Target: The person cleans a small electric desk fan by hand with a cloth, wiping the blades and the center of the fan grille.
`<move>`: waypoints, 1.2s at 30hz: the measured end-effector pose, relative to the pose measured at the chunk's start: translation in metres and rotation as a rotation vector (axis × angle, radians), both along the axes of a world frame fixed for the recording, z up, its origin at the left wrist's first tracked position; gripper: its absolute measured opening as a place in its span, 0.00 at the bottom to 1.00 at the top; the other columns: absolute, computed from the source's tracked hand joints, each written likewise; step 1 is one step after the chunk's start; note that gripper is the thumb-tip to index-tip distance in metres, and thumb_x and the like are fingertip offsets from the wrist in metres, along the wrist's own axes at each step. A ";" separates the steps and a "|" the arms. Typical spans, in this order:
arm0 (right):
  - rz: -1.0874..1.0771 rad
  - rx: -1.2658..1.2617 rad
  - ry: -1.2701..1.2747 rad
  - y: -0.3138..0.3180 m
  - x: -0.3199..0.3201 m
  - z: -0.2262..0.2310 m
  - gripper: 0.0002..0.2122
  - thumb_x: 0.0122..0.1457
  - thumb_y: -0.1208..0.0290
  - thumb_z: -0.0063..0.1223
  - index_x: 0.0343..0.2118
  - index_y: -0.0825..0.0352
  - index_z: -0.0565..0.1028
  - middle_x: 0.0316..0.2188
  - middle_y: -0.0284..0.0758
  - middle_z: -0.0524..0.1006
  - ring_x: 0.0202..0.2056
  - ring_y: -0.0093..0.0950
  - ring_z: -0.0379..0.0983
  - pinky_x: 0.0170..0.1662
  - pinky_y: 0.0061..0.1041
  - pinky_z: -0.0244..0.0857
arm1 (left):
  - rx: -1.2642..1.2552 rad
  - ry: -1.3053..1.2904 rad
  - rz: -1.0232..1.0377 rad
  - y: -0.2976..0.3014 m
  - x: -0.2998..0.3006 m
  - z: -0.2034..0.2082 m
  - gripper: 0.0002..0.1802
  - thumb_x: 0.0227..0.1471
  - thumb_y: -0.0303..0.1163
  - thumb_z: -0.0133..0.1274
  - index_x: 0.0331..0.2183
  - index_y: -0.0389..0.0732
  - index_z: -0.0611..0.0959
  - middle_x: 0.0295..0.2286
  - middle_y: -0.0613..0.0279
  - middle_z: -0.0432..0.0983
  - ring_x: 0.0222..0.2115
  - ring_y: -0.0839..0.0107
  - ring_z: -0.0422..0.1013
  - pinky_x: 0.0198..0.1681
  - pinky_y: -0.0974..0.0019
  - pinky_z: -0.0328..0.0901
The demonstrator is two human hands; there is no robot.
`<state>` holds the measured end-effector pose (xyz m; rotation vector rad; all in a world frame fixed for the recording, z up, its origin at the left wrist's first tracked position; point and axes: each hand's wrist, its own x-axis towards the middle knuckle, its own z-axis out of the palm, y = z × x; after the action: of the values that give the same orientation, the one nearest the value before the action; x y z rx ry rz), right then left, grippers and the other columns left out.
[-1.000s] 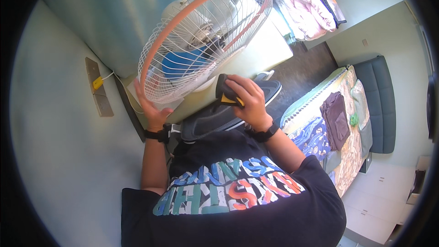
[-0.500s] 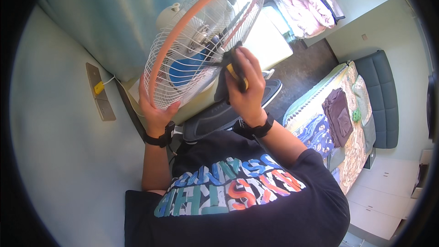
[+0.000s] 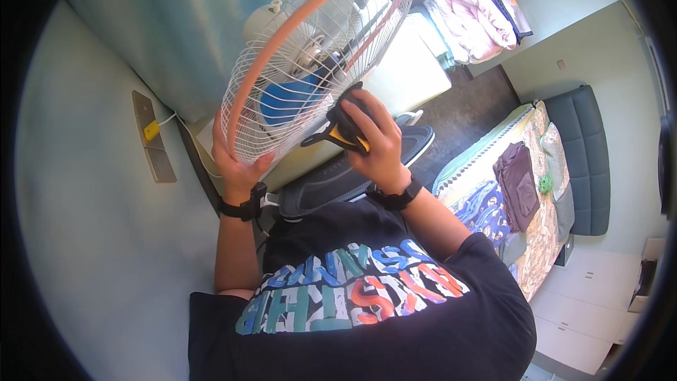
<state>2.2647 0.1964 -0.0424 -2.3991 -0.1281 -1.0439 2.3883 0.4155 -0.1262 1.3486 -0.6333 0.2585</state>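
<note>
Fingers and thumb of the right hand [image 3: 381, 142] are curled round a black-and-yellow cloth-like bundle [image 3: 345, 121], held just beside the lower right side of a white wire fan guard [image 3: 282, 134] with a salmon-coloured rim; whether the two touch I cannot tell. The left hand [image 3: 238, 173] clasps the guard's near left edge, thumb set apart from the fingers, and the guard stands tilted. A blue shape [image 3: 289, 101] shows through the guard's wires, and a rounded white housing [image 3: 259, 22] rises behind its upper left. Beneath and right of the guard lies a pale worktop [image 3: 412, 74]; nearer the person than the guard is a dark grey rounded pad [image 3: 317, 192]. Left of the guard, a yellow plug [image 3: 151, 130] sits in a wall plate [image 3: 163, 166]. A bed [image 3: 550, 233] with folded clothes [image 3: 518, 183] lies well to the guard's right.
</note>
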 end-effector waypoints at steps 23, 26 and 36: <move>0.011 0.008 0.063 0.010 -0.003 0.018 0.30 0.31 0.83 0.57 0.47 0.68 0.77 0.48 0.44 0.74 0.43 0.45 0.75 0.46 0.34 0.71 | -0.029 0.078 -0.068 -0.003 -0.003 -0.018 0.62 0.35 0.54 0.72 0.61 0.29 0.59 0.52 0.49 0.69 0.52 0.61 0.69 0.57 0.59 0.63; 0.012 0.002 0.100 0.010 -0.005 0.011 0.30 0.31 0.82 0.57 0.46 0.66 0.77 0.47 0.43 0.74 0.43 0.43 0.76 0.46 0.34 0.71 | -0.128 0.155 -0.136 -0.005 -0.004 -0.033 0.60 0.36 0.52 0.72 0.61 0.31 0.61 0.51 0.51 0.69 0.52 0.63 0.68 0.56 0.60 0.63; 0.072 -0.053 0.194 0.018 -0.015 0.004 0.26 0.31 0.80 0.59 0.42 0.65 0.78 0.44 0.37 0.76 0.41 0.39 0.76 0.44 0.33 0.72 | 0.621 0.292 -0.376 0.038 0.013 -0.091 0.42 0.36 0.29 0.73 0.55 0.37 0.73 0.47 0.56 0.77 0.49 0.67 0.72 0.53 0.61 0.66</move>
<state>2.2499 0.2148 -0.0381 -2.5087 -0.1737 -0.7803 2.4010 0.4536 -0.2173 1.7747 -0.7332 -0.4709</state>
